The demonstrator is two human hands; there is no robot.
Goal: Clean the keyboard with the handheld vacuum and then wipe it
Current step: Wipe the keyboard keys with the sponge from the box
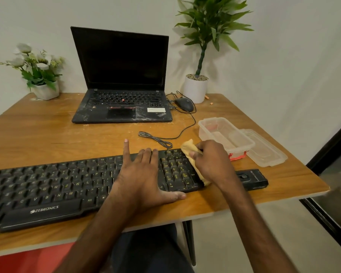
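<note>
Right hand (pixel 211 160): gripping cloth (pixel 187 147), pressing it onto end of keyboard (pixel 47 186) beneath, with vacuum (pixel 253 179) lying on desk (pixel 37 125) just to its right. Left hand (pixel 142 174): lying flat on keyboard just left of it, fingers straight, grasping nothing.

White wall (pixel 283 56) at 12 o'clock. Wood bench (pixel 37 134) centre. Grey floor (pixel 215 243) at 5. Dark frame (pixel 328 147) at 3.

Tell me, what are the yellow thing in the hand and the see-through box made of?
The yellow cloth looks like soft fabric, maybe microfibre: it bunches and folds in the right hand. The see-through box looks like thin plastic: it is clear, slightly cloudy, with a moulded rim.
</note>
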